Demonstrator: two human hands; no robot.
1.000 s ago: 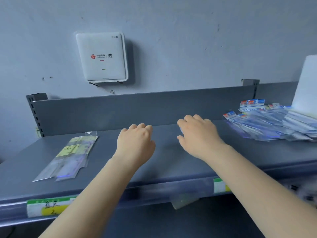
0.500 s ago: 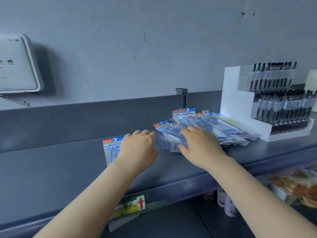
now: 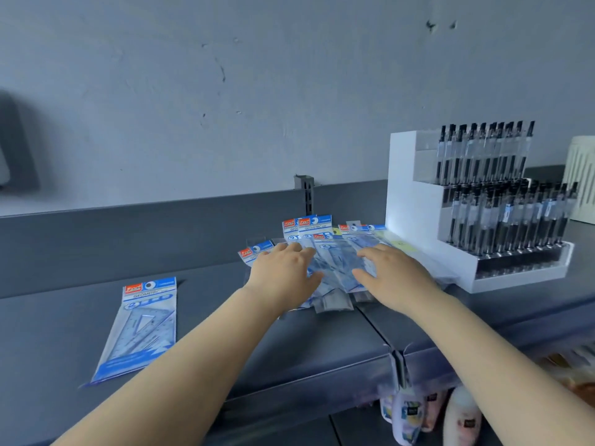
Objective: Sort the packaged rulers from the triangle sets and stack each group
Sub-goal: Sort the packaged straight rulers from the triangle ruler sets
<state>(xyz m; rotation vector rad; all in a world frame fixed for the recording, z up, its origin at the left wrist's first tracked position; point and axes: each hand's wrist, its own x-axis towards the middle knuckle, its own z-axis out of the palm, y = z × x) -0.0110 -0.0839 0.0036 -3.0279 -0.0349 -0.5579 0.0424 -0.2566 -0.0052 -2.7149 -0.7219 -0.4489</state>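
Grey shelf point(image 3: 322, 346), white tiered pen display point(image 3: 415, 201) filled with black pens point(image 3: 483, 152), bottles point(image 3: 409, 413) below

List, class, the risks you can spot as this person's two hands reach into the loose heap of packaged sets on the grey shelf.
1. The heap of packets is fanned and overlapping in slippery sleeves; the left hand or right hand could drag several at once and mix the types.
2. Some packets overhang the shelf seam near the front edge and may slide off.
3. The pen display stands right beside the heap; a sweeping right hand could knock it.
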